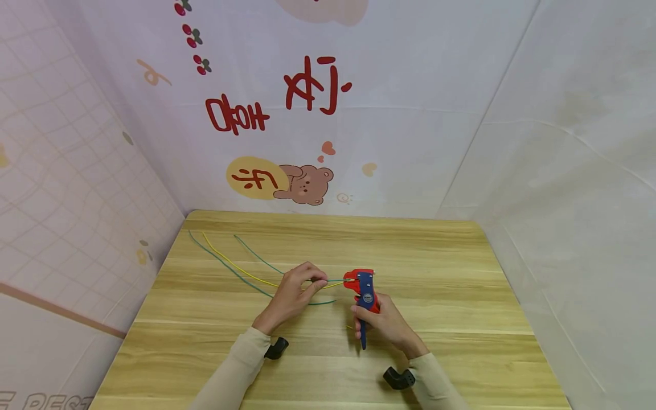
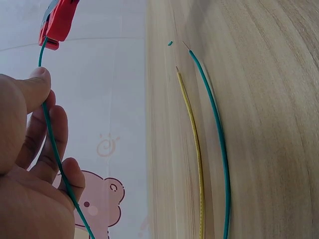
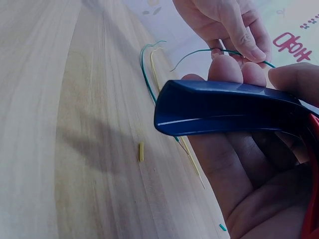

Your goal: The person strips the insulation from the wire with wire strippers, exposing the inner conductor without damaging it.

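My left hand [image 1: 294, 289] pinches a green wire [image 2: 50, 130] between thumb and fingers, a short way behind its end. That end sits in the red head of a red and blue wire stripper [image 1: 366, 287]. My right hand [image 1: 388, 323] grips the stripper by its handles, with the blue handle [image 3: 224, 109] nearest the right wrist camera. Below the hands, a yellow wire [image 2: 193, 124] and a second green wire [image 2: 217, 119] lie on the table, each with a thin bare tip.
A short yellow piece of insulation [image 3: 141, 151] and a small green piece [image 2: 170, 43] lie on the wooden table [image 1: 451, 273]. A printed cloth wall [image 1: 400, 154] stands behind the table's far edge. Black wrist mounts [image 1: 398, 378] project beside the sleeves.
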`<action>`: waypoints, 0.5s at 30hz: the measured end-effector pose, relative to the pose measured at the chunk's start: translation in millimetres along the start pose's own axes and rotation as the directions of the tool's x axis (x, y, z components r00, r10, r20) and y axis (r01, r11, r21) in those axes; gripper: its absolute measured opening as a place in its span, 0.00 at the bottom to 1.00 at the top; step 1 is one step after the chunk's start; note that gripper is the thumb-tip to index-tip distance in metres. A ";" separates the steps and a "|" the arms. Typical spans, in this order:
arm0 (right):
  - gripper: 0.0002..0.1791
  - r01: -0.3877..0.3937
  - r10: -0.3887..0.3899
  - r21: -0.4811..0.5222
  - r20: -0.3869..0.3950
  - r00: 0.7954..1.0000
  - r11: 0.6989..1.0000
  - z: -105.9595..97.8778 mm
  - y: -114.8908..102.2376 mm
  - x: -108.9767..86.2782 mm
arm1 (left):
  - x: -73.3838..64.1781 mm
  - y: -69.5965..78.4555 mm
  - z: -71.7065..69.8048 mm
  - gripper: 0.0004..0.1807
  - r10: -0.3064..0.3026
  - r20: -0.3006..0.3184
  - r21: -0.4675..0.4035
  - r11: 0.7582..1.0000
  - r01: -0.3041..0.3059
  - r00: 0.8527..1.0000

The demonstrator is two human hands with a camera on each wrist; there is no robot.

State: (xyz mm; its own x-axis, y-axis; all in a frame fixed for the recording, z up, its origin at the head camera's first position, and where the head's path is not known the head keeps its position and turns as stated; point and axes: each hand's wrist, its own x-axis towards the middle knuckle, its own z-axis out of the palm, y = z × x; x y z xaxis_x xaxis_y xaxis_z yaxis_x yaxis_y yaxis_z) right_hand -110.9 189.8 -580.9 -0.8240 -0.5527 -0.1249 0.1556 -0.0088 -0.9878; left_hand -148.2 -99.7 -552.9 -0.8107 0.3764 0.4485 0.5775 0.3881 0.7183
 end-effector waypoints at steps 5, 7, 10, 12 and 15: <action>0.09 0.001 -0.001 0.001 0.007 1.000 1.000 0.7 0.0 0.4 | -0.1 0.8 0.4 0.03 0.000 0.002 0.004 1.000 0.000 1.000; 0.09 0.001 -0.001 0.000 0.007 1.000 1.000 0.7 -0.3 0.7 | 0.1 1.2 0.7 0.02 -0.002 0.007 0.003 1.000 0.002 1.000; 0.12 -0.006 0.006 0.003 0.004 1.000 1.000 0.9 -0.4 1.0 | 0.7 2.0 0.8 0.03 -0.004 0.017 -0.002 1.000 0.004 1.000; 0.15 -0.009 0.009 0.002 0.002 1.000 1.000 1.3 -0.5 1.2 | 1.1 2.6 0.8 0.04 -0.005 0.022 -0.002 1.000 0.005 1.000; 0.18 -0.007 0.007 -0.002 0.002 1.000 1.000 1.7 -0.7 1.4 | 1.3 3.0 1.0 0.04 0.008 0.022 0.006 1.000 -0.009 1.000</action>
State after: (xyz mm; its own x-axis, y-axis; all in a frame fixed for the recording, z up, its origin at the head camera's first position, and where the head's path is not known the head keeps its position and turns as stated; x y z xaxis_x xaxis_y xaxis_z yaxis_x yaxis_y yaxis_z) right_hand -111.2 187.6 -580.2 -0.8216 -0.5546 -0.1319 0.1605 -0.0030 -0.9870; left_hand -147.4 -97.2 -550.7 -0.8035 0.3978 0.4428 0.5849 0.3895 0.7115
